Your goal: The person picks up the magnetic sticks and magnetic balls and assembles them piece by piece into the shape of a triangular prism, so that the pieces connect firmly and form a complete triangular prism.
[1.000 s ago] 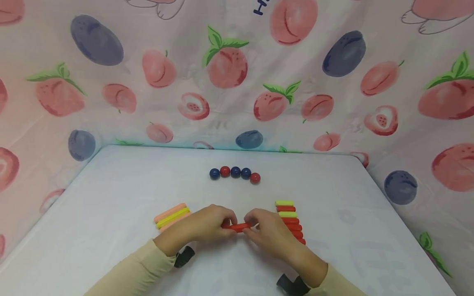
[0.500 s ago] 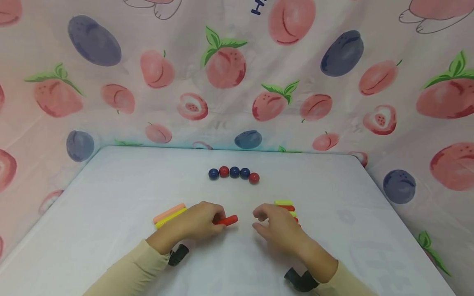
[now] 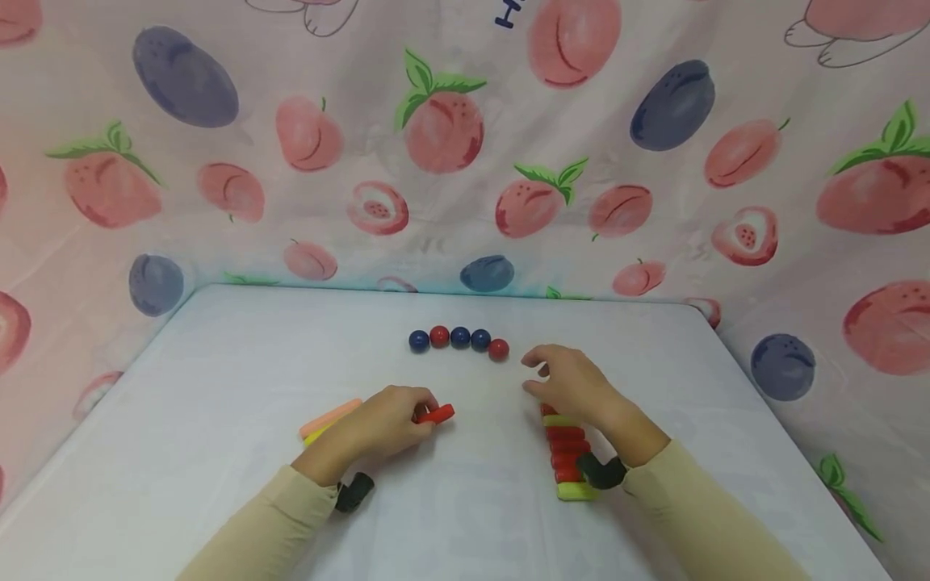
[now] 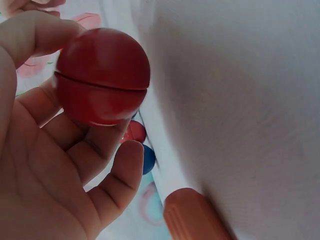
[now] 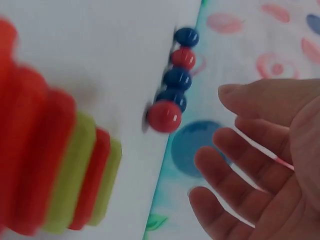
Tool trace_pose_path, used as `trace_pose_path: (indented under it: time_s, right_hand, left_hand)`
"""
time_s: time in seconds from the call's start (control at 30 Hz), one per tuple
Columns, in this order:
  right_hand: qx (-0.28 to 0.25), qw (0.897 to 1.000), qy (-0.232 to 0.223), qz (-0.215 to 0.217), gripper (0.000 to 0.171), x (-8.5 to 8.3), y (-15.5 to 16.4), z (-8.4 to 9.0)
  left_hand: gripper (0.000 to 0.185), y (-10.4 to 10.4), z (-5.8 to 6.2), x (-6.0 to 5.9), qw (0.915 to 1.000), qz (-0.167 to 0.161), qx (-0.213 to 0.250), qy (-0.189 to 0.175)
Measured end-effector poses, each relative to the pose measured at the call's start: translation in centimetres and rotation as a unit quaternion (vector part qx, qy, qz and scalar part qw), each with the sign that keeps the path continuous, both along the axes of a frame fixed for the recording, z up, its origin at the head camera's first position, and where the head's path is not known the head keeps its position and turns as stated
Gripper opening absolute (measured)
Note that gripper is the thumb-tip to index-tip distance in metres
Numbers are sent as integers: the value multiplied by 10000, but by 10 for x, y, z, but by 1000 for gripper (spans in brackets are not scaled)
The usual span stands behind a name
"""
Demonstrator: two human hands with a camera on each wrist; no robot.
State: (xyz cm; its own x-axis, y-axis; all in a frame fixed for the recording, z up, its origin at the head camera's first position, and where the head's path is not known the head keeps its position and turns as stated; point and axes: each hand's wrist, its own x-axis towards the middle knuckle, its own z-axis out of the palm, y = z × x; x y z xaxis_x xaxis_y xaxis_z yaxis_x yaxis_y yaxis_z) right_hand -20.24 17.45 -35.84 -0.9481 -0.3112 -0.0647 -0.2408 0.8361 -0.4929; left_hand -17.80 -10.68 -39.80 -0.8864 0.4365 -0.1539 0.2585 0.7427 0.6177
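Left hand point(image 3: 385, 424) pinches red stick point(image 3: 434, 415) at its near end, low over white table point(image 3: 218, 379); stick looks light, rigid, smooth plastic, likely slippery, best gripped mid-length; right hand point(image 3: 570, 383) empty, fingers loosely spread, just beside ball row point(image 3: 459, 340); stacked sticks point(image 3: 567, 452) under right wrist; bare table between the hands.
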Motion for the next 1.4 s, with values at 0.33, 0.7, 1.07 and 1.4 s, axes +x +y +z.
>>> trace_pose_path:
  time_s: [0.33,0.7,1.07,1.4]
  right_hand:
    - [242,9990,-372,79,48,-40,-14,-3]
    - [406,9978,-522,74,54,-60,-27,-14]
    - [93,9978,-650,-34,51,-64,-21,-21]
    - [340,9930,-1106,-251,41,-53,-21,-24]
  left_hand:
    - [16,2,-2,-6,9997,184,28,-150]
    - [29,3,2,-5,9996,78,143,-209]
    - [26,0,2,-4,10000,-6,76,-65]
    - [23,1,3,-3,9999,-20,20,-97]
